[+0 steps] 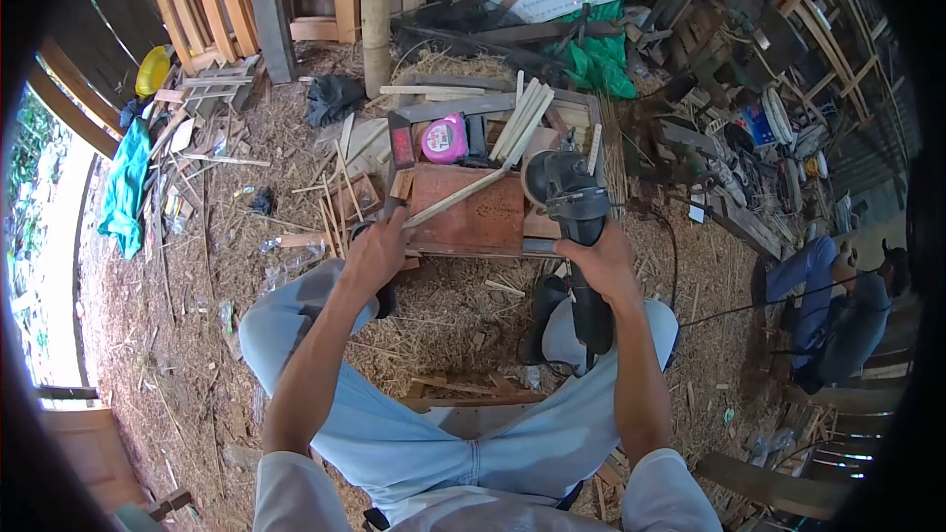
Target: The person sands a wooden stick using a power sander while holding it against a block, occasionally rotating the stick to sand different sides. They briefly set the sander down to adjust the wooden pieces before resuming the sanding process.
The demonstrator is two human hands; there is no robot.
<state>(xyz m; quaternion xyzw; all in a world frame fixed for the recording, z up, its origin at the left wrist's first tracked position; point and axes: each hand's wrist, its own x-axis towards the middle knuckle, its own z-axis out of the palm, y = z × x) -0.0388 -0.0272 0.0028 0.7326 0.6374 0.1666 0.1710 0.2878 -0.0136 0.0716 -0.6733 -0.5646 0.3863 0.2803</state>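
My left hand (374, 256) is closed on the near end of a thin wooden strip (455, 198), which slants up to the right across a reddish wooden board (448, 233). My right hand (605, 264) wraps round the body of a black angle grinder (578, 212). The grinder's round disc (537, 177) is at the board's right edge, close to the strip's far end. Beyond the board sits a pink tape measure (444, 140), and to its right several more pale strips (524, 123) lie in a bundle.
Wood shavings and offcuts cover the ground (434, 320) around my legs. A power cord (724, 313) runs off to the right, where another person (845, 325) sits. A bamboo post (376, 20) stands ahead, with a black plastic bag (333, 100) at its left.
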